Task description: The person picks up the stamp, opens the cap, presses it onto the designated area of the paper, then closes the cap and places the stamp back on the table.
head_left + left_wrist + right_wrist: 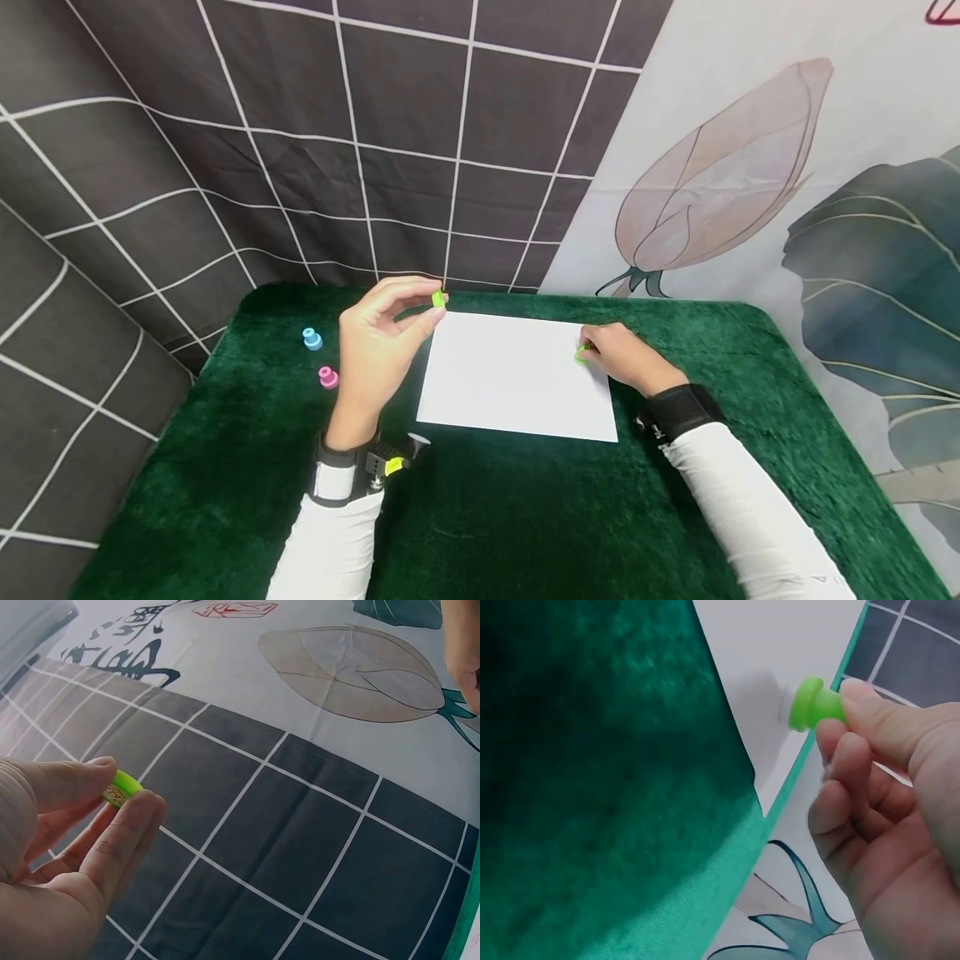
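Between thumb and fingertips, my left hand (372, 350) pinches a small bright green cap (122, 789), raised near the paper's far left corner. Lettering shows on the cap's side in the left wrist view. My right hand (626, 357) grips a green toy stamp (808, 705) by its narrow end, over the right edge of a white sheet of paper (513, 379). The stamp's pale wide end faces the paper; whether it touches, I cannot tell. A blue stamp (312, 339) and a pink stamp (327, 377) stand on the cloth, left of my left hand.
Green plush cloth (480, 517) covers the table. Behind its far edge hangs a dark gridded fabric (405, 100), which continues into a white part with a printed flower bud (712, 175). Each wrist wears a black strap (684, 410) with a camera.
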A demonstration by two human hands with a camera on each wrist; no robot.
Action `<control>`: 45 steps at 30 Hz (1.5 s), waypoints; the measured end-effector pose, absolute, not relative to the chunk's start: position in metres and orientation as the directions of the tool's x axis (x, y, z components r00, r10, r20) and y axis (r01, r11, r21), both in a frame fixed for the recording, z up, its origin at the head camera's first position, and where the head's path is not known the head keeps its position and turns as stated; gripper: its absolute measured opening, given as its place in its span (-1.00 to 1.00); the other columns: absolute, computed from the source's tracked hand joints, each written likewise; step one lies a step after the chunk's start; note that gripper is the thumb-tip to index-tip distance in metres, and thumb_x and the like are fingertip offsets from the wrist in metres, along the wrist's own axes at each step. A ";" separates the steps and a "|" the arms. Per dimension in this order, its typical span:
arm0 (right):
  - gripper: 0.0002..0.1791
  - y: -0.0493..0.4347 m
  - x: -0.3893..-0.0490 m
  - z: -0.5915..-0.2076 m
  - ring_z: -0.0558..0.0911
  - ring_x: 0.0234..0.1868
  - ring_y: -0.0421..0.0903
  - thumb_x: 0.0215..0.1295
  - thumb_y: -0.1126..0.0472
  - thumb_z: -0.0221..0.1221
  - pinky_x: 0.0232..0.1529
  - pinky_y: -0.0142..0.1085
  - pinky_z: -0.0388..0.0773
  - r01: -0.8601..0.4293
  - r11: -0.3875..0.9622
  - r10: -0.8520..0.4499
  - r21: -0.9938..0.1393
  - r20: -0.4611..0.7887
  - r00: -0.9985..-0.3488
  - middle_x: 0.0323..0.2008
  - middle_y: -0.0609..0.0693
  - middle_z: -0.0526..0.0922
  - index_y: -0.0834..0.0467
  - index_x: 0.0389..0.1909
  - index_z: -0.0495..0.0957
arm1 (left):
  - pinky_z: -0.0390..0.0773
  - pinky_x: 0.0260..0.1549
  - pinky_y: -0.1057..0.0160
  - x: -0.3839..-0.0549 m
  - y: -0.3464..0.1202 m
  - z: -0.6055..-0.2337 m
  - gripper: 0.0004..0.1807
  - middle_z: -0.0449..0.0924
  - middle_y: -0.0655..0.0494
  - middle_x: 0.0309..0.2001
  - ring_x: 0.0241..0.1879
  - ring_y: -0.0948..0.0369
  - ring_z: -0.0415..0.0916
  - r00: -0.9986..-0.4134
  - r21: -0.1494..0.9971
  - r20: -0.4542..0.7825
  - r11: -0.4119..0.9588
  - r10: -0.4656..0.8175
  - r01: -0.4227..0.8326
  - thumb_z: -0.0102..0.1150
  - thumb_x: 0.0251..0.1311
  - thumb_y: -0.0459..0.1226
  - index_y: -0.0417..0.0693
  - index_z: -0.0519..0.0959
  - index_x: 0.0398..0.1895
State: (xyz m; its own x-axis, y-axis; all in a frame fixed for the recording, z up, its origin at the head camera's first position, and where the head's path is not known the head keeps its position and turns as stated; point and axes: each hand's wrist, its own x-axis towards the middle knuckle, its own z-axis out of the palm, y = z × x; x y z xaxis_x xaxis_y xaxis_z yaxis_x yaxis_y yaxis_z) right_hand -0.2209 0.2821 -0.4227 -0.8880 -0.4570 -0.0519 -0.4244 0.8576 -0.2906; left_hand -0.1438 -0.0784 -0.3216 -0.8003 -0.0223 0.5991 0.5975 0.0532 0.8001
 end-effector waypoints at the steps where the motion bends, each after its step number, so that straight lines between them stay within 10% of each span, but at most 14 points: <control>1: -0.94 0.282 -0.221 -0.423 0.44 -0.45 -0.17 0.40 0.24 0.30 -0.39 -0.28 0.39 -0.429 0.855 -0.459 -0.292 -0.037 -0.888 -0.42 -0.05 0.61 0.15 -0.24 0.62 | 0.73 0.03 0.18 -0.144 -0.079 -0.321 -0.68 0.72 -0.15 0.03 -0.01 0.17 0.72 -0.799 0.798 0.601 0.055 -0.023 0.600 0.44 0.13 -0.53 -0.35 0.71 -0.01; 12: -0.93 0.285 -0.227 -0.424 0.35 -0.49 -0.18 0.38 0.24 0.32 -0.39 -0.29 0.30 -0.445 0.812 -0.486 -0.378 -0.015 -0.874 -0.55 -0.12 0.42 0.10 -0.30 0.62 | 0.72 0.04 0.08 -0.145 -0.080 -0.321 -0.66 0.72 -0.16 0.03 -0.01 0.18 0.72 -0.805 0.805 0.593 0.057 -0.030 0.591 0.44 0.13 -0.53 -0.35 0.70 0.01; 22: -0.89 0.288 -0.215 -0.419 0.56 -0.38 -0.19 0.39 0.26 0.31 -0.35 -0.27 0.54 -0.449 0.843 -0.480 -0.297 -0.039 -0.876 -0.33 0.00 0.70 0.21 -0.14 0.65 | 0.72 0.06 0.12 -0.143 -0.074 -0.326 -0.67 0.72 -0.09 0.03 0.00 0.15 0.72 -0.816 0.814 0.578 0.060 -0.006 0.577 0.45 0.15 -0.48 -0.30 0.71 0.01; 45: -0.66 0.242 -0.110 -0.303 0.64 -0.39 -0.30 0.31 0.43 0.33 -0.52 -0.52 0.49 -0.612 0.554 -0.294 -0.564 0.556 -0.778 -0.34 0.04 0.73 0.17 0.07 0.66 | 0.75 0.00 0.11 -0.120 -0.038 -0.320 -0.65 0.72 -0.06 0.00 -0.01 0.11 0.72 -0.796 0.809 0.585 -0.037 0.155 0.587 0.46 0.09 -0.55 -0.28 0.72 -0.01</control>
State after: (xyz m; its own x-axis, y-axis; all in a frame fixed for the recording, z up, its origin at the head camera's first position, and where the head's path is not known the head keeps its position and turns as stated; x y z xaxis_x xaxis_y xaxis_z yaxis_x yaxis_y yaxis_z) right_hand -0.1099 0.2416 -0.3026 -0.7777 -0.2935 0.5560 -0.6123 0.5545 -0.5636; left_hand -0.1201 -0.0380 -0.3200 -0.7960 0.1545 0.5852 0.5873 -0.0371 0.8086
